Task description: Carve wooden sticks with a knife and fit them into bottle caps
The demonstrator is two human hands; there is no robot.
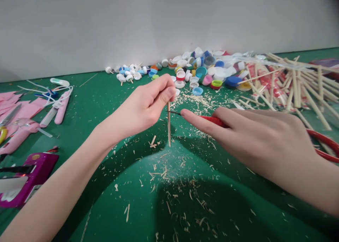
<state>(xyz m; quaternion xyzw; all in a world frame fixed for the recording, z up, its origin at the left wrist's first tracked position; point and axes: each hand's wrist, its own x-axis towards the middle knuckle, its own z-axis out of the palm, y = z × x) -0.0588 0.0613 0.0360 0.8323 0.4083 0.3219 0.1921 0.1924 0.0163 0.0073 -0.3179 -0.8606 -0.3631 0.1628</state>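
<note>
My left hand (150, 101) pinches the upper end of a thin wooden stick (169, 127), which points down towards the green tabletop and narrows at its lower end. In my right hand (254, 136) is a pair of red-handled scissors (214, 120), gripped around the middle with the index finger stretched along the blade. The dark blade tip meets the stick just below my left fingers. One red handle loop shows past the right wrist; most of the scissors is hidden by the hand. Pale wood shavings (165, 173) lie scattered beneath and around the stick.
Plastic bottle caps (200, 72) are heaped along the wall. Wooden sticks (296, 88) with red-printed wrappers pile up at right. To the left lie pink paper (29, 109), a pink glue gun (21, 132), yellow-handled scissors (3, 133), and a magenta device (39, 171).
</note>
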